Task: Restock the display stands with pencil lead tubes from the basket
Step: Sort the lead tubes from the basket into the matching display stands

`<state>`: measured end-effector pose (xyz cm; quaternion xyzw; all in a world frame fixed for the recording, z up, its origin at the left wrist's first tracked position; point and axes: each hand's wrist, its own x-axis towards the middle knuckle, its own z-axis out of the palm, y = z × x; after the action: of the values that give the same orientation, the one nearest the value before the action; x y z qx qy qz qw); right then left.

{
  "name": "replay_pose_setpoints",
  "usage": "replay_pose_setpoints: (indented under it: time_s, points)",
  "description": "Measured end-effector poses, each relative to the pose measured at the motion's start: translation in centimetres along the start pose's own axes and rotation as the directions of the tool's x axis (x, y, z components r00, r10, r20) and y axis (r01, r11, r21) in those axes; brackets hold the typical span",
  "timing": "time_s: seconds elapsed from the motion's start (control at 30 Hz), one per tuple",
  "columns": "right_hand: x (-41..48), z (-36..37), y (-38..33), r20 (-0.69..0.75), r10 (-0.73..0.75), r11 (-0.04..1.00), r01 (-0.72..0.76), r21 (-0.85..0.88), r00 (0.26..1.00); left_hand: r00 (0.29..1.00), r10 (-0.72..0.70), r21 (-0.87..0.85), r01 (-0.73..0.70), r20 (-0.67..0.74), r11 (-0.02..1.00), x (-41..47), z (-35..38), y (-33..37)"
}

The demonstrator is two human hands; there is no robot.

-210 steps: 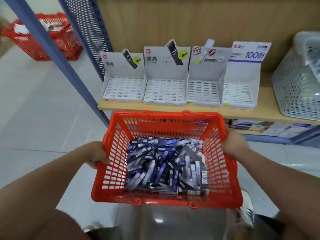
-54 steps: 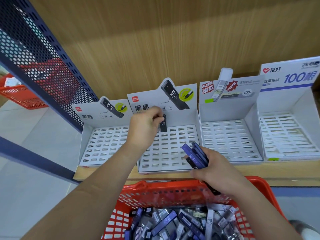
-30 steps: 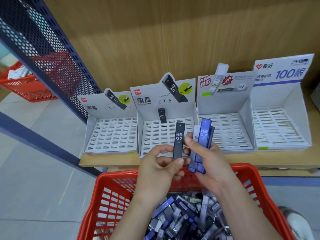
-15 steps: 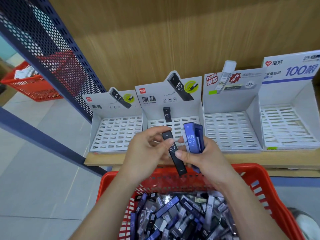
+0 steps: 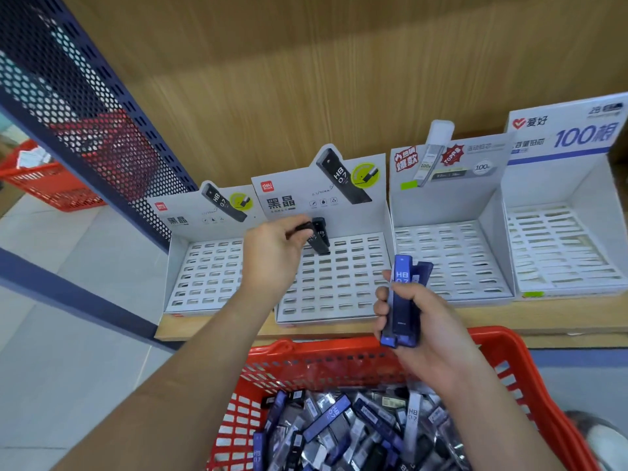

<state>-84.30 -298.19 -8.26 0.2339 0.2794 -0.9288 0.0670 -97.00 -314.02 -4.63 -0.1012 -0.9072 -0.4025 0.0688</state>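
Left hand [image 5: 273, 258] pinches a black tube [image 5: 318, 245] over the second stand [image 5: 339, 287] — right hand [image 5: 421, 331] clutches blue tubes [image 5: 401, 300] (fingers wrapped).

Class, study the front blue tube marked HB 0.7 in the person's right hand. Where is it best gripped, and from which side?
Pinch the front blue tube at its top end, coming from above. It stands nearly upright, its top clear above the right hand, whose fingers wrap its middle. A second blue tube lies close behind, so draw it straight up.
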Motion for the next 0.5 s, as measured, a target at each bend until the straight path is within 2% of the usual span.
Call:
replay_pose_setpoints:
  time_s: [0.1, 0.27, 0.4, 0.5]
  points:
    - [0.1, -0.6, 0.0, -0.008, -0.013, 0.999, 0.012, -0.049, 1.0, 0.999, 0.031, 0.038, -0.031, 0.012, 0.999, -0.2, 0.2, -0.2]
    - [-0.3, -1.1, 0.2, -0.042, -0.036, 0.998, 0.034, -0.054, 0.998, 0.981, 0.16, 0.119, -0.173, 0.111, 0.978, 0.1, 0.7, -0.8]
    - [-0.5, -1.1, 0.4, -0.061, -0.066, 0.992, 0.059, -0.111, 0.996, 0.993, 0.078, 0.091, -0.086, 0.091, 0.992, 0.4, 1.5, -1.0]
    - [-0.5, -0.7, 0.4, -0.077, -0.103, 0.981, 0.089, -0.173, 0.992, 0.996, 0.088, 0.111, -0.091, 0.032, 0.99, 0.7, 1.8, -0.9]
